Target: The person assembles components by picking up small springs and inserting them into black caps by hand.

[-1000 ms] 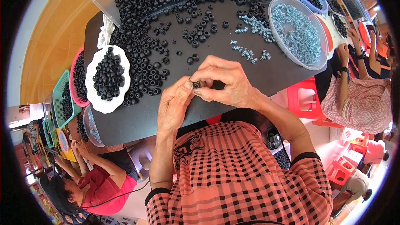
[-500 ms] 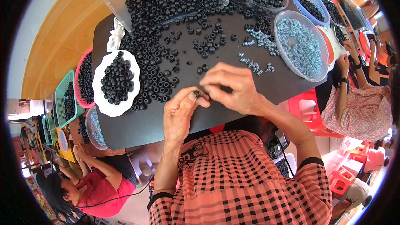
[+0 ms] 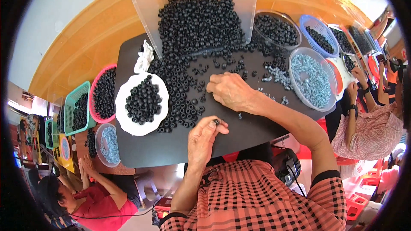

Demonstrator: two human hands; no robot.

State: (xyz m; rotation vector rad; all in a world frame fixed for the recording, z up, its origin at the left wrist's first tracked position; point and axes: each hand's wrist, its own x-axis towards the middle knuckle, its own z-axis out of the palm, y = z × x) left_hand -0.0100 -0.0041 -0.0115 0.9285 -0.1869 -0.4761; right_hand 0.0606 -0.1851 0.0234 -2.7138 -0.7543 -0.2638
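Pinching one small black round ring (image 3: 216,122) between thumb and fingertip, your left hand (image 3: 203,139) hangs just over the dark flat worktop (image 3: 180,145). That grip is clenched on the ring, close to your body. Your right hand (image 3: 231,90) lies up and to the right of it, palm down, fingers curled onto the loose heap of black rings (image 3: 184,98) on the worktop; you cannot tell if it grasps one. To the left of your left hand sits a white plate full of black rings (image 3: 124,122). Beyond your right hand stands a clear plastic tub (image 3: 145,0) spilling rings. To its right is a clear round bowl of small silver pieces (image 3: 295,87), and a few silver pieces (image 3: 278,77) lie loose near it.
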